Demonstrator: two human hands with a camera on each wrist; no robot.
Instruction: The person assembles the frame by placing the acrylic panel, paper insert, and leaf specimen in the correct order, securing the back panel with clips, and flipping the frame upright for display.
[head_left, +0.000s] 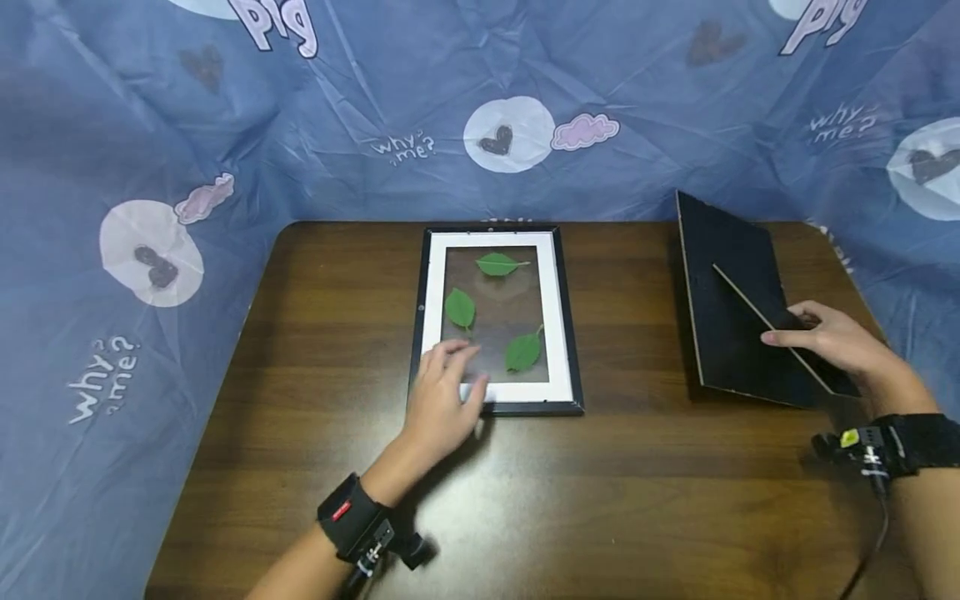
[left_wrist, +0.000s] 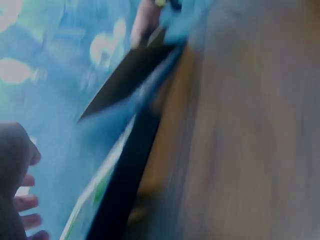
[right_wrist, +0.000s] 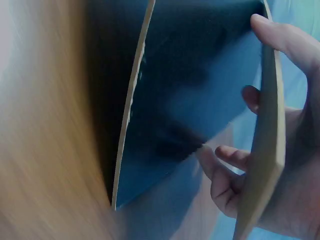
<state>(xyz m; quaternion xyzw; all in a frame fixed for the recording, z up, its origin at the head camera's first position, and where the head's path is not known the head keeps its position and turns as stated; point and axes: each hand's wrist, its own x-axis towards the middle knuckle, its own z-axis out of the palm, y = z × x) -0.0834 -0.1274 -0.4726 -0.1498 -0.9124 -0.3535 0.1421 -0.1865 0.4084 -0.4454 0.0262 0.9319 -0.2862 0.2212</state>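
Note:
A black picture frame [head_left: 572, 350] with a white mat [head_left: 495, 392] lies flat on the table. Inside the mat's window, three green leaves [head_left: 522, 352] rest on a see-through pane. Over the frame's lower left corner is my left hand [head_left: 442, 408], its fingers loosely bent and holding nothing; whether they touch the frame I cannot tell. To the right, my right hand [head_left: 840, 337] grips a black backing board [head_left: 731, 317] by its fold-out stand [right_wrist: 270, 150]. The board is tilted, its stand swung out between thumb and fingers.
The brown wooden table [head_left: 637, 492] stretches around the frame and toward me. Blue printed cloth [head_left: 420, 83] hangs along the table's back and sides. Each wrist wears a black strap [head_left: 352, 512] with a small camera and cable.

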